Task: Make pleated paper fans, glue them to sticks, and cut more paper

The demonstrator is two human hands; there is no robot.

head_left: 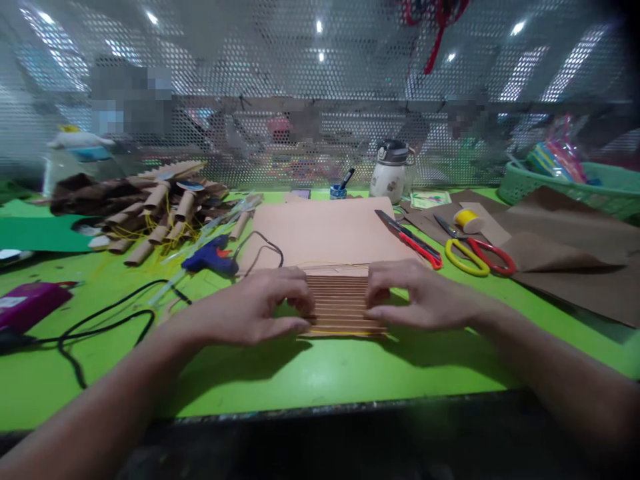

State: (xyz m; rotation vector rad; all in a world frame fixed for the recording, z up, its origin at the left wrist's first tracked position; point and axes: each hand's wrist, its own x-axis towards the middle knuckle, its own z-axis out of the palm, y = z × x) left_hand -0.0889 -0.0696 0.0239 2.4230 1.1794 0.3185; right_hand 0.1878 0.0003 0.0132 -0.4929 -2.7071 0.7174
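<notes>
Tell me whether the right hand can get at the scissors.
Probably yes: the scissors lie uncovered nearby, though the right hand would first have to leave the pleated paper.

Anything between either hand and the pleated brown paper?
Nothing visible. The left hand and right hand are at opposite ends of the pleated brown paper, both touching it. The blue plastic glue gun and red-and-black utility knife lie behind, out of the way.

You face a grey perforated screen point(280, 67) behind your green table point(325, 377); bright lights point(319, 27) dot the screen's top.
</notes>
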